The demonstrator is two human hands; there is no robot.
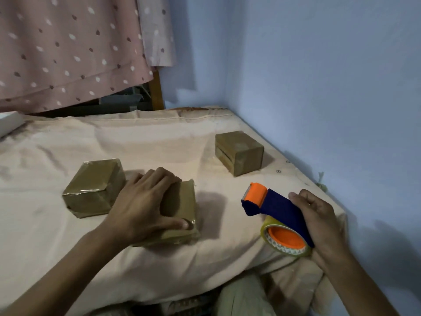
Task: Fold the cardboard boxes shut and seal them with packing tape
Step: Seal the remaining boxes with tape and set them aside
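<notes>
Three small brown cardboard boxes lie on a peach bedsheet (114, 142). My left hand (145, 201) grips the middle box (182, 206), fingers curled over its top and thumb at its near corner; its surface looks glossy with tape. To its left stands a taped box (93, 188). A third box (239, 152) sits apart at the back right, a slit showing along its side. My right hand (319, 222) holds a blue and orange tape dispenser (275, 206) with a clear tape roll (284, 240), blade end pointing toward the boxes, just above the sheet.
A blue wall (319, 87) runs close along the bed's right edge and corner. A pink dotted curtain (68, 49) hangs behind the bed. A white object (9, 122) lies at the far left edge. My knee (241, 297) is below the near edge.
</notes>
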